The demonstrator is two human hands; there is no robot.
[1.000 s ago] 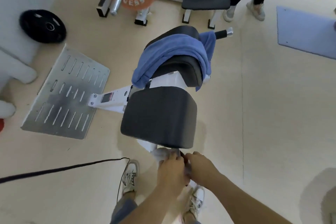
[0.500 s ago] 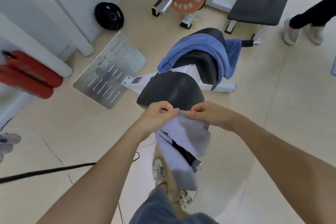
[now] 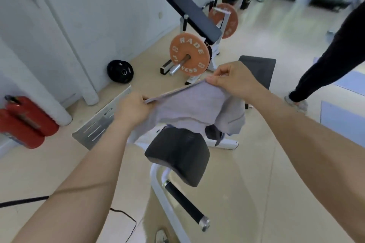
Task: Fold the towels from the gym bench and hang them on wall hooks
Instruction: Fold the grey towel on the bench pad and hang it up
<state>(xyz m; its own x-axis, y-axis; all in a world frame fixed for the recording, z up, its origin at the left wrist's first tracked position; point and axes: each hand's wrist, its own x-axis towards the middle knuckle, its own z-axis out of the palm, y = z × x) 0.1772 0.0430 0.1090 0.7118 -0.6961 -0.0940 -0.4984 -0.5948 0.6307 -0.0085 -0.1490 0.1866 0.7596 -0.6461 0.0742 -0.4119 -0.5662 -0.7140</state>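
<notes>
Both hands, the left hand [image 3: 132, 109] and right hand [image 3: 236, 81], pinch the pale grey cloth towel [image 3: 189, 108] by its top edge (stretched taut, presumably to fold) above the black padded bench [image 3: 177, 153].

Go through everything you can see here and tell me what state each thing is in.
grey towel: unfolded, top edge pulled taut, rest hanging.
left hand: pinches one end of that edge.
right hand: pinches the other end.
orange weight plate: upright, loaded on its bar.
black weight plate: on the floor by the wall.
near bench pad: top bare.
</notes>
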